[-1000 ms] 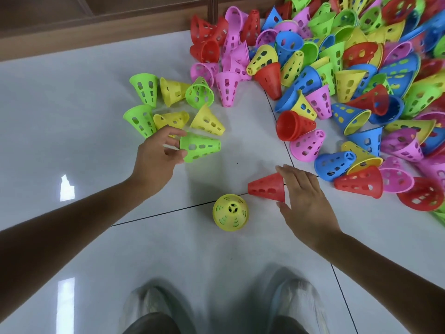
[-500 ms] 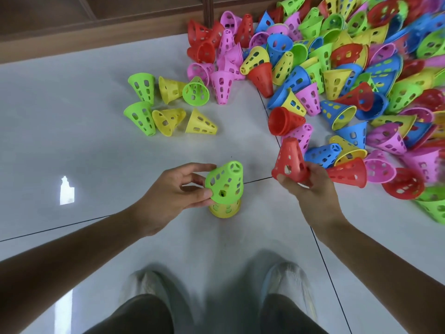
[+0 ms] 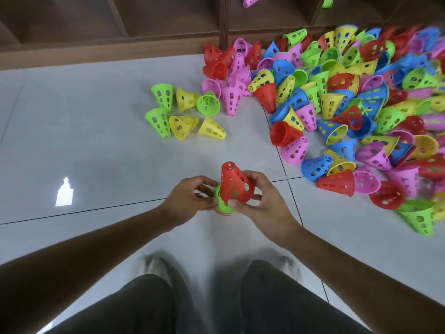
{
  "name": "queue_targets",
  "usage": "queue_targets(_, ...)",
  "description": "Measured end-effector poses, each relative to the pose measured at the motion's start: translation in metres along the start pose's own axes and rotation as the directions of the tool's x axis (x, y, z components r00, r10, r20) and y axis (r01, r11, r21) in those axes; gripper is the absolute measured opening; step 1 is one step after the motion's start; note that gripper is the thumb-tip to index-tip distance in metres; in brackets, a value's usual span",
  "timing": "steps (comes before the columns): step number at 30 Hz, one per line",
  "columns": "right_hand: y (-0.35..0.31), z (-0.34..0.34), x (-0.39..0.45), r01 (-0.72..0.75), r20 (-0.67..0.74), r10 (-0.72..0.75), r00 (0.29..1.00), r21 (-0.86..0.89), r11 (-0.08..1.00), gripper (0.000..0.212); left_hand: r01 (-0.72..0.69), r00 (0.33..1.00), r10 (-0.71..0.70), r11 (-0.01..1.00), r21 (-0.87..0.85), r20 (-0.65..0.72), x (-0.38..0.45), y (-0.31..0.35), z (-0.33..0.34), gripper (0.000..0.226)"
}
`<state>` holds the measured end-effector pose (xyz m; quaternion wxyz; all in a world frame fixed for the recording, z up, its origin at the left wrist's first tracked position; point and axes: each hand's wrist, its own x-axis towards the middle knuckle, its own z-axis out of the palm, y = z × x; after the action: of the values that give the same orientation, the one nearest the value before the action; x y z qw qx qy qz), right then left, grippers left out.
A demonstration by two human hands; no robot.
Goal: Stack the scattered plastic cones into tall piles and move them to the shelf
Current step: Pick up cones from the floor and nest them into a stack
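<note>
The right hand [image 3: 260, 201] has brought the red cone [image 3: 234, 183] onto the green cone [image 3: 222, 203] — both pinched, left hand [image 3: 190, 198] steadying — so the pile grows.

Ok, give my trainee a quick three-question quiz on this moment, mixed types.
1. True or false: the right hand grips the red cone over the green cone.
2. Which does the left hand touch? A) the green cone in the stack B) a blue cone in the heap C) the shelf
3. Fill in: the six loose cones left of the heap are green and ____.

Key: 1 true; 2 A; 3 yellow.
</note>
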<state>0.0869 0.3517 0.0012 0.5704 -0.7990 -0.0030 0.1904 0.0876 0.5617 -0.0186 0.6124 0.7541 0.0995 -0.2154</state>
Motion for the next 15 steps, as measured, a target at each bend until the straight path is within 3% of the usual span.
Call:
queue_targets(4, 0.015, 0.011, 0.008, 0.006, -0.04, -0.011, 0.999, -0.121, 0.993, 0.067, 0.017, 1.0, -0.016, 0.997, 0.08, -0.012, -0.005, -0.004, -0.006, 0.028)
queue_targets(6, 0.022, 0.019, 0.009, 0.003, -0.042, -0.01, 0.999, -0.179, 0.984, 0.068, 0.02, 0.999, -0.014, 0.98, 0.199, -0.034, -0.008, -0.003, -0.013, 0.026)
queue_targets(9, 0.027, 0.027, 0.011, -0.002, -0.036, -0.008, 0.999, -0.266, 0.964, 0.067, -0.012, 0.993, 0.06, 0.902, 0.431, -0.098, -0.012, 0.009, -0.03, 0.019)
queue_targets(13, 0.016, 0.029, 0.026, -0.007, 0.005, 0.01, 1.0, -0.331, 0.944, 0.07, -0.028, 0.971, 0.143, 0.864, 0.503, -0.193, -0.023, 0.047, -0.068, 0.02)
queue_targets(15, 0.016, 0.028, 0.033, -0.026, 0.01, 0.032, 0.999, -0.351, 0.936, 0.069, -0.065, 0.974, 0.176, 0.818, 0.571, -0.141, -0.022, 0.064, -0.078, 0.02)
